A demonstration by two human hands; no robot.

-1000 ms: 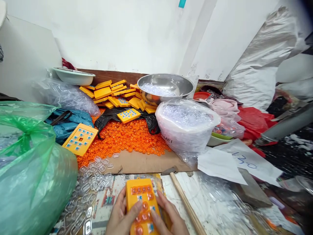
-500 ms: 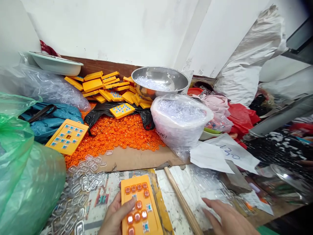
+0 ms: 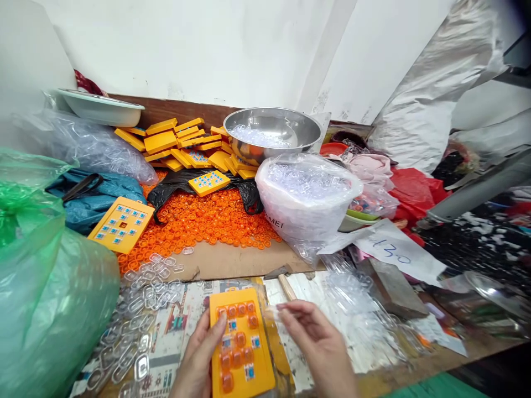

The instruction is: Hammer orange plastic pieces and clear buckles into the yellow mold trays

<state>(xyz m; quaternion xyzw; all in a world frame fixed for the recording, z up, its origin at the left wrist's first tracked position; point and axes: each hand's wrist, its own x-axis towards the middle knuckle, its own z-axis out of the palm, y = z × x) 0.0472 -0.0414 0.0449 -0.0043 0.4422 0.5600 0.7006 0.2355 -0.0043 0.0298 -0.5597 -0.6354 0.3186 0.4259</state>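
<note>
My left hand (image 3: 199, 354) is closed around the left edge of a yellow plastic panel (image 3: 262, 362), thumb on its face. Several orange square caps (image 3: 238, 358) sit on the panel, and a few blue-and-white switches (image 3: 256, 342) are uncapped. My right hand (image 3: 313, 342) is just right of the panel's upper part, thumb and finger pinched on a small clear plastic piece (image 3: 271, 311), whose shape is blurred. A wooden stick (image 3: 286, 287) lies behind my right hand, mostly hidden by it.
Clear plastic frames (image 3: 141, 331) lie left, beside a green bag (image 3: 78, 298). Orange rings (image 3: 207, 218) spread behind, below stacked yellow panels (image 3: 160, 142). A white bag of clear pieces (image 3: 307, 204) stands before a steel bowl (image 3: 271, 130). A grey block (image 3: 390, 290) lies right.
My right hand has moved left from the clear plastic pieces on the right to beside the panel, fingers now pinched. My left hand still holds the panel. The loose white sheet at right has shifted back.
</note>
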